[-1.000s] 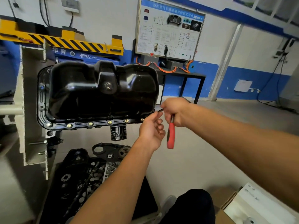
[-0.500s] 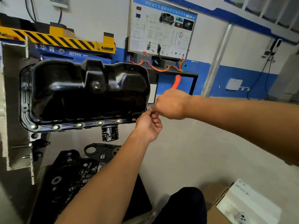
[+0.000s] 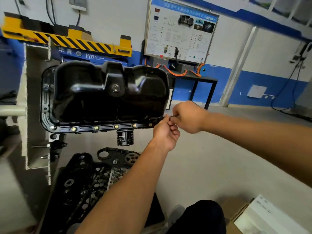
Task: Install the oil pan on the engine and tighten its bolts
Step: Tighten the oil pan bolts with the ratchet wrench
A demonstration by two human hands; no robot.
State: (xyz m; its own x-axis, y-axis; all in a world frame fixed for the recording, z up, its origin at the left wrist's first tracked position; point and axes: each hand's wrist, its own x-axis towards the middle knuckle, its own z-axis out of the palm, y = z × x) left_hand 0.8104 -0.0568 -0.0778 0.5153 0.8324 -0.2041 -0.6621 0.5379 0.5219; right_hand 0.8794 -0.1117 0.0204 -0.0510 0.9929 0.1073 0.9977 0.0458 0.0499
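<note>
The oil pan [image 3: 104, 95] is mounted beside the grey stand [image 3: 36, 107], bolts [image 3: 116, 126] seated along its lower flange. At its right corner a thin dark tool [image 3: 174, 116] is gripped by the left hand [image 3: 166, 132] and right hand [image 3: 187, 117]. An oil filter [image 3: 125, 138] is seen beneath.

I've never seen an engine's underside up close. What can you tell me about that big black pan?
The oil pan is a glossy black tub of pressed-looking metal with stepped bulges, its bottom facing the camera. A drain plug sits near its middle. Brass-coloured bolts line its lower rim. An oil filter hangs just below. The left hand and right hand, gripping a thin dark tool, meet at its lower right corner; contact is unclear.
</note>
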